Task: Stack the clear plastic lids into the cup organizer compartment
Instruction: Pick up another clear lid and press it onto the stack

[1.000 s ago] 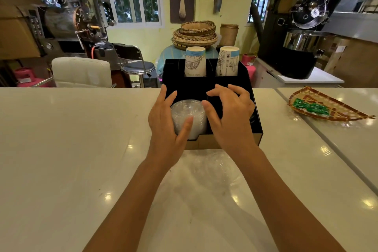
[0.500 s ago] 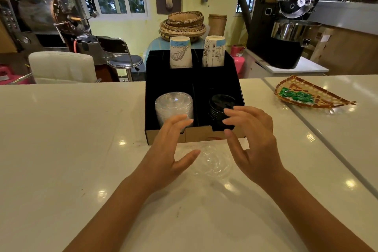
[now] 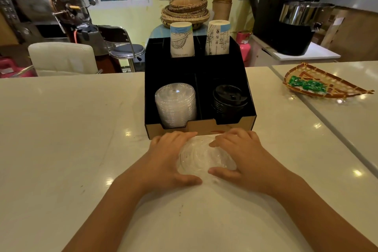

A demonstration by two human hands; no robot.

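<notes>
A black cup organizer [image 3: 250, 117] stands on the white counter in front of me. Its front left compartment holds a tall stack of clear plastic lids [image 3: 174, 104]. More clear lids [image 3: 201, 158] lie on the counter just in front of the organizer. My left hand [image 3: 169, 159] cups their left side, thumb on the near edge and fingers over the far edge. My right hand [image 3: 243, 155] cups the right side the same way. Both hands touch the lids, which rest on the counter.
Black lids [image 3: 229, 98] fill the organizer's front right compartment. Two paper cup stacks [image 3: 182, 40] [image 3: 217, 38] stand in its rear compartments. A woven tray [image 3: 325, 85] with green packets lies at the right, past a counter seam. A white chair [image 3: 63, 58] stands behind the counter's far edge.
Both hands left the lid stack in the organizer, drew back toward me, and have closed around the loose clear lids on the counter.
</notes>
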